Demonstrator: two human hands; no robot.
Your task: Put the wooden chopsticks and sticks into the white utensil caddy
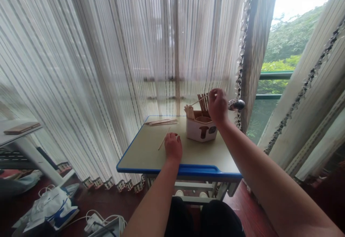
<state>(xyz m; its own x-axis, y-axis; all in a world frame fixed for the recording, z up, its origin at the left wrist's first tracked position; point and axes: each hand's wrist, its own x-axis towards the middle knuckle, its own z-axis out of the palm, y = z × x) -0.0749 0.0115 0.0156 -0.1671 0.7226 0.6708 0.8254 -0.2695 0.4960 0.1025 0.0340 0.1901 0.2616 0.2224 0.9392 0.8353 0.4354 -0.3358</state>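
My right hand (217, 106) is raised above a white holder (195, 131) with a brown print. Its fingers pinch one end of a thin pale wooden stick (199, 100), which slants down over the holder's left compartment. Several pale sticks (189, 112) stand in that compartment, and darker chopsticks (203, 103) stand at the back. A perforated metal spoon (237, 104) shows just beyond my right hand. My left hand (173, 146) rests on the desktop, fingers apart and slightly bent. Beside it lies a single pale stick (161, 143); whether they touch I cannot tell.
More pale sticks (163, 121) lie loosely piled at the desk's back left. The small desk (140, 154) has a blue edge and stands against sheer curtains (134, 50). At lower left are a white bag (51, 206) and a power strip with cables (95, 224) on the floor.
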